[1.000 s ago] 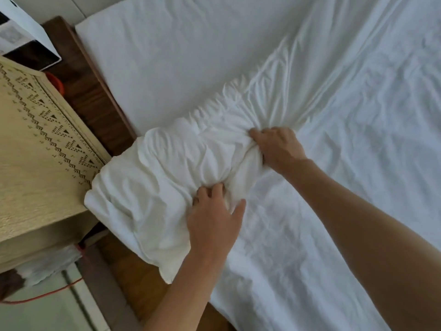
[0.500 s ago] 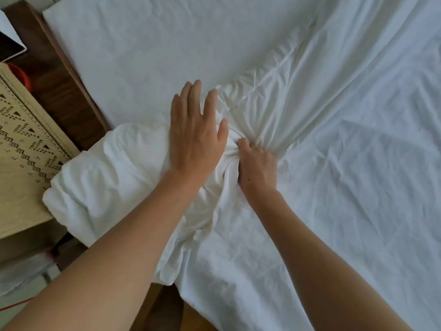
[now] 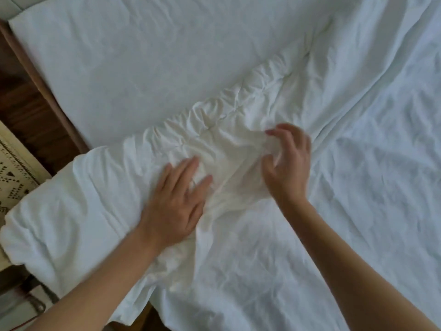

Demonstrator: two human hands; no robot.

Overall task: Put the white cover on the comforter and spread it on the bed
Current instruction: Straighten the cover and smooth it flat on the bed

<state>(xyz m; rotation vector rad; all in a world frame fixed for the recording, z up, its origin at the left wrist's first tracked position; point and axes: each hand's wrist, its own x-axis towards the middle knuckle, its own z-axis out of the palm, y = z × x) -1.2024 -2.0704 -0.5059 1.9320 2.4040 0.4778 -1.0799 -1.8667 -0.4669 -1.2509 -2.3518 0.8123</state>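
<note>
White cotton cover (image 3: 358, 175) is lying wrinkled across most of the bed (image 3: 119, 68), bunching into a thick ridge that is running diagonally from the lower left up toward the middle. Comforter (image 3: 71, 206) is sitting inside that bunched part as a padded lump at the left edge of the bed, hanging slightly over the side; how far it is reaching under the cover cannot be told. Left hand (image 3: 176, 199) is lying flat on the bunched fabric, fingers straight and spread, pressing down and not gripping anything. Right hand (image 3: 288, 163) is hovering just beside it over the gathered folds, fingers half curled like a claw, blurred; whether the fingertips are touching or pinching the cover cannot be told. Both forearms are coming in from the bottom of the frame. Bare white sheet is showing on the upper left part of the bed. Wooden bed frame (image 3: 47, 96) is running along the left edge, and a tan patterned cloth (image 3: 14, 177) is showing at the far left beside it, near the comforter lump.
</note>
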